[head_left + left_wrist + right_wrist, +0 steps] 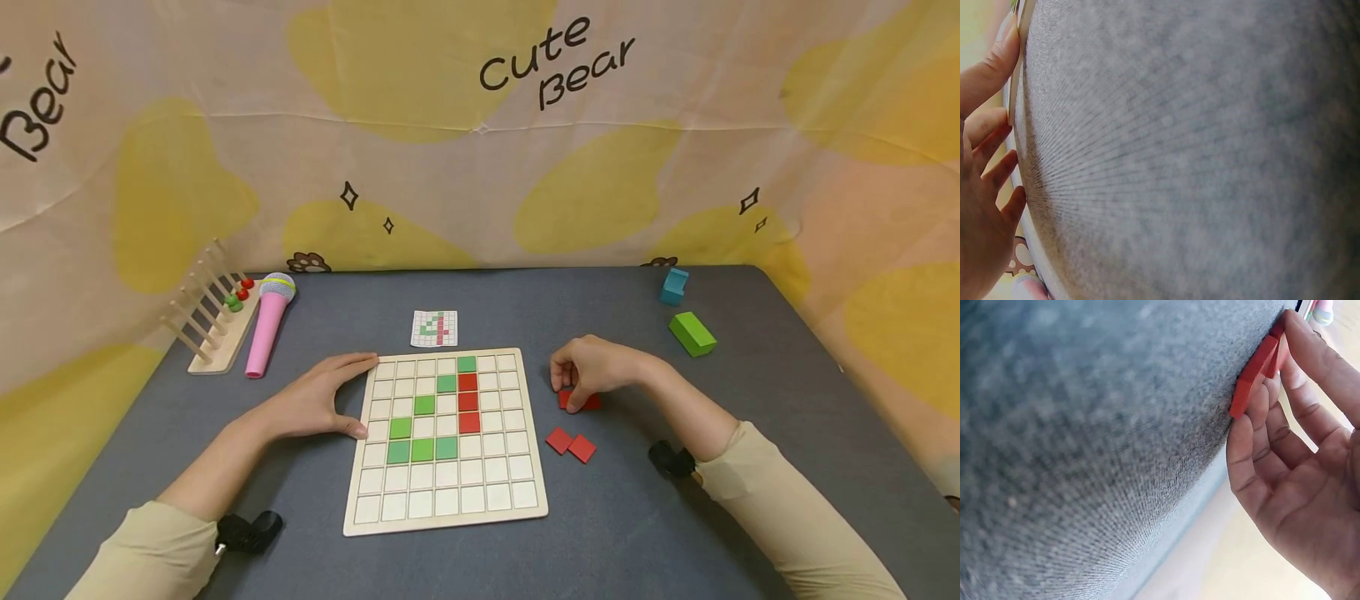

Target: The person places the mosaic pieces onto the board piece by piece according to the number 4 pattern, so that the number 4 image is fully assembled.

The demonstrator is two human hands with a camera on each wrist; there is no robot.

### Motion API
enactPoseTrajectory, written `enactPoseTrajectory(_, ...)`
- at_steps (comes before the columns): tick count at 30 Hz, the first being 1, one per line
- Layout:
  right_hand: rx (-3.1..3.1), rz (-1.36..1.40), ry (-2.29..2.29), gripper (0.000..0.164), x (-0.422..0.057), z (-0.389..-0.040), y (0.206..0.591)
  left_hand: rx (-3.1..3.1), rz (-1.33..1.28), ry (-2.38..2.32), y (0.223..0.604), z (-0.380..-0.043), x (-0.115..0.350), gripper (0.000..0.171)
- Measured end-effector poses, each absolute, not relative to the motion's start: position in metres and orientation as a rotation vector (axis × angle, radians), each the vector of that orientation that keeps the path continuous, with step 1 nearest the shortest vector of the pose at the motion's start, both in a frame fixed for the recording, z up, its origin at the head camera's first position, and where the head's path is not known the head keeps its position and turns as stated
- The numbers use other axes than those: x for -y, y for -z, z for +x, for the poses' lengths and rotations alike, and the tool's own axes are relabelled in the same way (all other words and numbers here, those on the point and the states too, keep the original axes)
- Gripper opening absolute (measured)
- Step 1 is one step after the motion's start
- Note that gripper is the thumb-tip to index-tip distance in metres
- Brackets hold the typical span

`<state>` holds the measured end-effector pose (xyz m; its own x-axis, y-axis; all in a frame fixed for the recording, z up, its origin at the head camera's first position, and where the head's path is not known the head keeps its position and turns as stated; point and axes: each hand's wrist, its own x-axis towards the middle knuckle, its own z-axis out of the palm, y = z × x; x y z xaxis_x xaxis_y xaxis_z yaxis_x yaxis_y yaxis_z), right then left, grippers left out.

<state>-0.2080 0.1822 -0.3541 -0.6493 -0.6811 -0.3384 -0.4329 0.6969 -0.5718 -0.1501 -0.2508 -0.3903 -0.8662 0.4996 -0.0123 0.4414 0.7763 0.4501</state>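
A square wooden grid board [447, 525] lies flat on the dark table. Several green tiles [423, 449] form a diagonal and a row on it, and three red tiles [468, 402] stand in one column. My left hand [318, 400] rests at the board's left edge, thumb and fingers spread and fairly straight; the left wrist view shows its fingertips along the rim. Right of the board, my right hand [600, 367] pinches a red tile [1278, 356], tilted up at the thumb tip, with other red pieces [1249, 384] under the fingers. Two loose red tiles [570, 445] lie nearer me.
Behind the board lies a small pattern card [434, 328] showing a green and red figure. Back left are a pink toy microphone [266, 333] and a wooden peg stand [217, 354] with red and green beads. Back right are a blue block [674, 286] and a green block [693, 334].
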Motion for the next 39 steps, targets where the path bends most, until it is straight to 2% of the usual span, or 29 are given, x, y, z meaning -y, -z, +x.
enactPoseTrajectory(17,-2.397,-0.915,0.749,0.015,-0.166,-0.201,0.340,-2.837,0.748,-0.656,0.390,-0.151,0.251,0.103)
enactPoseTrajectory(39,-2.398,-0.910,0.946,0.014,-0.108,-0.171,0.333,-2.825,0.738,-0.666,0.388,-0.150,0.251,0.103)
